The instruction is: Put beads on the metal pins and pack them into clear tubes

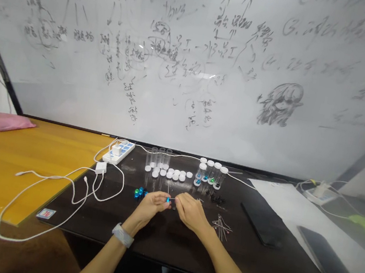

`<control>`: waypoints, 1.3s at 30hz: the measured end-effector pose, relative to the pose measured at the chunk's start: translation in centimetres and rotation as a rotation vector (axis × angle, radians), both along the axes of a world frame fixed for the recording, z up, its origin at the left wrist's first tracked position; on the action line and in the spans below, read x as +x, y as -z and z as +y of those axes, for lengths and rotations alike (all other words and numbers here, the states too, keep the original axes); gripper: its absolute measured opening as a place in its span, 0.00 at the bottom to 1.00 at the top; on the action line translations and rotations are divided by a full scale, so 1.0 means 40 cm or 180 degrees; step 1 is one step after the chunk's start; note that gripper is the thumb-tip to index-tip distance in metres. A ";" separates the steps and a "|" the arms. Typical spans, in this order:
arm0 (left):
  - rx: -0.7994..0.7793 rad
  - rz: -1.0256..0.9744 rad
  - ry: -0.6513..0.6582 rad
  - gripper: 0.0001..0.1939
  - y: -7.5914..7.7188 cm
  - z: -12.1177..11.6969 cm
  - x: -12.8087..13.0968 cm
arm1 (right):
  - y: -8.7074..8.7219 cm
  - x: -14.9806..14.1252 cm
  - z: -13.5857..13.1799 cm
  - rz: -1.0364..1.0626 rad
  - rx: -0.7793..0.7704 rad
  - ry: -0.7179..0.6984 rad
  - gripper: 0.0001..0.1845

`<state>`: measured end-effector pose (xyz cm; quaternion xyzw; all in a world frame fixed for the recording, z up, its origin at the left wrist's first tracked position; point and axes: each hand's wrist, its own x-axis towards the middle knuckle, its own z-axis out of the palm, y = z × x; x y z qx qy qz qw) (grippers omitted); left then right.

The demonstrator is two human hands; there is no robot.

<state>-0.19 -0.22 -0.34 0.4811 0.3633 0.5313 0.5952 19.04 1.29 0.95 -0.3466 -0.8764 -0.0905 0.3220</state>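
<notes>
- Left hand: nearly closed, with the thumb and fingers pinching a thin pin near its blue bead.
- Right hand: also nearly closed, its fingertips meeting the pin at 3 o'clock from the bead. How firmly it grips is hard to tell at this size.
- Both hands are close together, just above a dark table.
- Band: pale, around the left wrist.
- Loose blue beads: on the table at 9 o'clock from the held pin, just beyond the left hand.
- Black beads: in a small cluster at 2 o'clock.
- Loose pins: in a crossed heap at 3 o'clock, beside the right hand.
- Capped vials: a row of four at 1 o'clock, holding blue, green and dark beads.
- Open vials: standing at 12 o'clock, behind a scatter of white caps.
- Power strip: at 10 o'clock, with a white charger and tangled white cable nearby.
- Black tablet: at 3 o'clock, past the pins.
- Whiteboard: upright behind the table, covered in handwriting and a sketch.
</notes>
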 end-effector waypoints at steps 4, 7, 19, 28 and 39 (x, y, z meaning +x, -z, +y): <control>0.0029 0.0030 -0.0037 0.20 0.006 0.001 0.001 | 0.001 -0.001 0.002 -0.0069 0.0012 0.0024 0.20; 0.0030 0.0026 -0.0090 0.20 0.005 0.001 0.001 | 0.005 -0.002 0.004 -0.0102 0.0086 0.0070 0.20; -0.0339 -0.0337 -0.0358 0.19 -0.003 0.003 0.001 | -0.008 0.088 0.076 0.1335 -0.1240 0.0252 0.22; -0.0501 -0.0139 -0.0347 0.22 -0.008 0.002 -0.006 | 0.048 0.161 0.117 0.0450 -0.2318 0.0519 0.19; -0.0357 -0.0325 -0.0300 0.22 0.009 0.017 -0.006 | 0.003 0.291 0.205 0.0290 -0.1129 0.2058 0.10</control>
